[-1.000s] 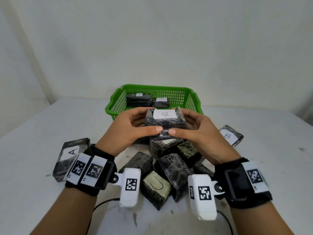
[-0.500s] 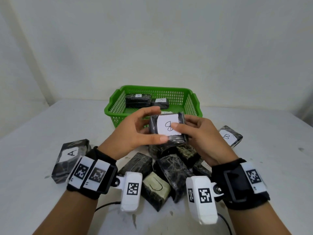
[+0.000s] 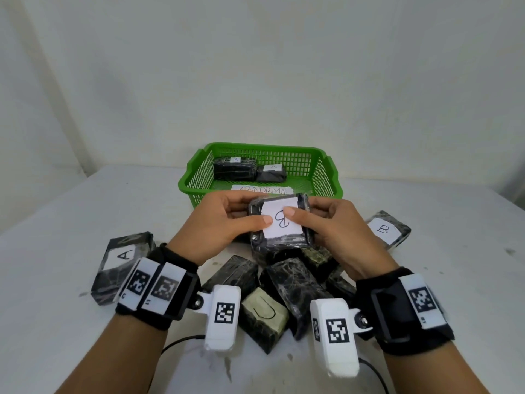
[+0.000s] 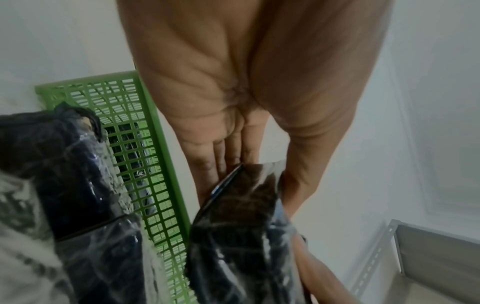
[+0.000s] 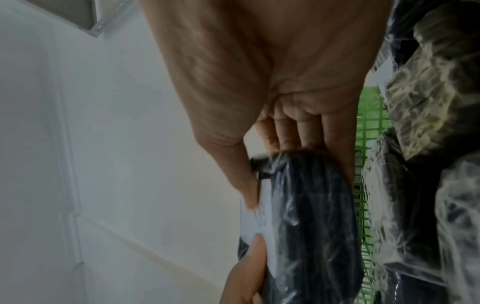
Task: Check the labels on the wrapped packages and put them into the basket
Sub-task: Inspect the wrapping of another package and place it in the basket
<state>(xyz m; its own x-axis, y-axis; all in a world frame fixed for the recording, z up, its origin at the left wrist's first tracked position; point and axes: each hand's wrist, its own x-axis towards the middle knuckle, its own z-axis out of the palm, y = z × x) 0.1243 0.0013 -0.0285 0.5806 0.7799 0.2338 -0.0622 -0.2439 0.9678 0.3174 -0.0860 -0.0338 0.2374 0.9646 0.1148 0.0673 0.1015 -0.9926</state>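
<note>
Fingers point(image 3: 227, 207) of both hands pinched the wrapped package point(image 3: 279, 223), thumbs on its B label point(image 3: 281, 220). Reading it well probably meant lifting the thumbs clear, keeping the side grip firm.

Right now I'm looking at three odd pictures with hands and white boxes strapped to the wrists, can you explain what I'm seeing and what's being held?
No robot here: a person works with bare hands. The white boxes are cameras on wrist straps. The wide picture comes from a head camera looking down; the two close-ups look along each palm. The left hand and right hand together hold a plastic-wrapped package, thumbs pressing on its white label marked B. On the white table lie more wrapped packages, one labelled A, another B. Behind stands a green basket with two packages labelled A inside and a paper sign, partly hidden.
</note>
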